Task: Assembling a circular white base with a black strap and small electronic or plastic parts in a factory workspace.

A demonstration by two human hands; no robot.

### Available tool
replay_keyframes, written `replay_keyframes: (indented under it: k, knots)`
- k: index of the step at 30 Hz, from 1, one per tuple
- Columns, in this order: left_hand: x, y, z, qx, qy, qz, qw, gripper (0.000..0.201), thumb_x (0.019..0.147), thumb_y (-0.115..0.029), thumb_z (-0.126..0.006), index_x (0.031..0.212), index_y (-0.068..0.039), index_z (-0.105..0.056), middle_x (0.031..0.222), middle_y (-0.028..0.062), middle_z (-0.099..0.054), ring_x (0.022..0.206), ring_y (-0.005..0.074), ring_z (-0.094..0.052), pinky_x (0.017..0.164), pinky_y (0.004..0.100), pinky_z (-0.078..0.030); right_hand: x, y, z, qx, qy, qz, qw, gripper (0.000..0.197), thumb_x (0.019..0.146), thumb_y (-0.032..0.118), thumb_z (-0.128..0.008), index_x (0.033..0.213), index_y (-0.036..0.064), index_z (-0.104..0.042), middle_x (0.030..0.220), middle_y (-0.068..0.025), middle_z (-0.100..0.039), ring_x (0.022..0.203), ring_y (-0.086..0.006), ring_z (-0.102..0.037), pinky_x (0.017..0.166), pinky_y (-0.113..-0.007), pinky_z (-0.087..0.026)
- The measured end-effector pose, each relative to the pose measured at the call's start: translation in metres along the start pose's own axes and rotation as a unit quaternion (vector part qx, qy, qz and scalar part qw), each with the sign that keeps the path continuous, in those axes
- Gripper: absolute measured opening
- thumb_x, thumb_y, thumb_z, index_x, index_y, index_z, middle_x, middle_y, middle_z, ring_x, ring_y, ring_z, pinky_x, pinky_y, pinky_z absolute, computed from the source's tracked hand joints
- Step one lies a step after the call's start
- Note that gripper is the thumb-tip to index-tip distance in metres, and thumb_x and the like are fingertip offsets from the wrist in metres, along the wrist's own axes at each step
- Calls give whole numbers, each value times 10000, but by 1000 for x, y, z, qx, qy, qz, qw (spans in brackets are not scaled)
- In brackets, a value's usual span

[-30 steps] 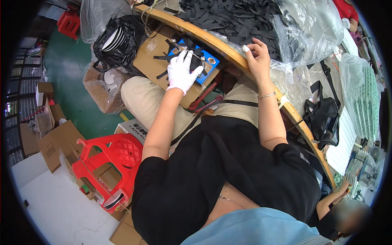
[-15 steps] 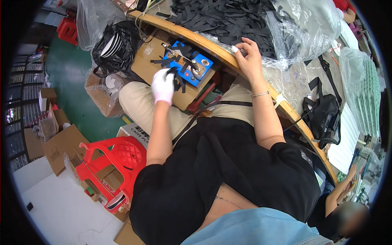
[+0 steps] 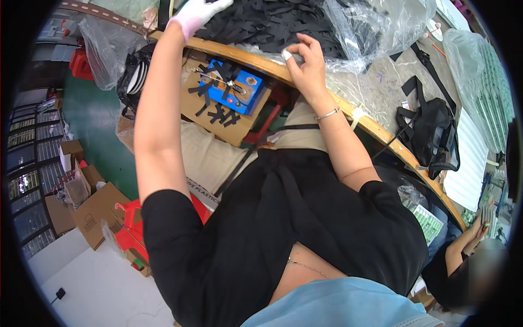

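My left hand [image 3: 202,15], in a white glove with a pink cuff, reaches over the left side of a heap of black fabric strips [image 3: 261,24] on the table. Its fingers stretch out apart. My bare right hand [image 3: 308,62] hovers at the table's wooden edge [image 3: 272,66], fingers loosely bent, a white covering on one tip; I see nothing in it. Below the edge, a blue box-shaped device [image 3: 248,97] with metal fittings sits on a cardboard box [image 3: 188,103]. Several black strips lie across the device, and more cut strips [image 3: 222,116] rest on the cardboard.
Clear plastic sheeting [image 3: 376,32] lies at the heap's right. A black strapped bag [image 3: 433,131] rests farther right on the table. At left stand a black plastic bag [image 3: 131,82] and a red stool [image 3: 133,226]. A co-worker's arm [image 3: 457,248] shows at lower right.
My left hand has moved from beside the blue device up to the heap. The black strips it held now appear on the cardboard. My right hand has stayed near the table edge.
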State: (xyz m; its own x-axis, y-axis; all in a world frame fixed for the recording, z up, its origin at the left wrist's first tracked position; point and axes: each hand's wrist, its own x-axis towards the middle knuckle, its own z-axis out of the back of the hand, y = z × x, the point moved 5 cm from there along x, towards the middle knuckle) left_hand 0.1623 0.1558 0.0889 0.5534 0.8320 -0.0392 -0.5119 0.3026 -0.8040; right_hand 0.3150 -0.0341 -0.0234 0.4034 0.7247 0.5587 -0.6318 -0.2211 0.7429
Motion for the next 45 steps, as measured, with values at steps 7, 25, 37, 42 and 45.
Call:
replay_keyframes:
  k: [7, 25, 37, 42, 45]
  knots:
    - [-47, -3, -2, -117, -86, -38, 989, 405, 875, -221, -625, 1220, -27, -540, 1065, 34, -609, 935, 119, -567, 767, 247, -459, -7, 8, 13, 214, 6, 3, 977, 103, 810, 39, -623, 911, 19, -608, 891, -70, -602, 761, -95, -605, 644, -220, -485]
    - [-255, 93, -157, 52, 91, -56, 993, 648, 747, -268, -715, 1294, -24, -466, 1295, 164, -503, 1229, 304, -447, 1039, 371, -334, -128, 9, -21, -16, 564, -7, 826, 108, 759, 153, -569, 755, 58, -517, 688, -134, -586, 694, -340, -587, 628, -431, -440]
    - [-302, 114, -78, -179, 100, 171, 964, 154, 882, -138, -587, 900, 4, -644, 662, 0, -581, 585, 59, -512, 545, 218, -405, -90, 59, -3, 211, 550, -37, 807, 153, 820, 162, -607, 829, 12, -627, 623, -89, -583, 567, -158, -553, 550, -314, -427]
    - [-357, 123, -31, -187, 38, 293, 937, 157, 876, -159, -596, 854, -9, -639, 641, -4, -577, 564, 62, -507, 532, 217, -395, -85, 75, -22, 227, 599, -64, 765, 145, 831, 161, -615, 813, 18, -598, 589, -51, -527, 541, -127, -482, 531, -304, -389]
    - [-372, 119, -21, -103, 101, 327, 934, 169, 870, -178, -602, 804, -26, -635, 614, 20, -587, 564, 93, -545, 555, 251, -430, -82, 84, -45, 208, 610, -28, 764, 172, 847, 181, -617, 802, 21, -571, 587, -53, -502, 536, -161, -461, 530, -312, -373]
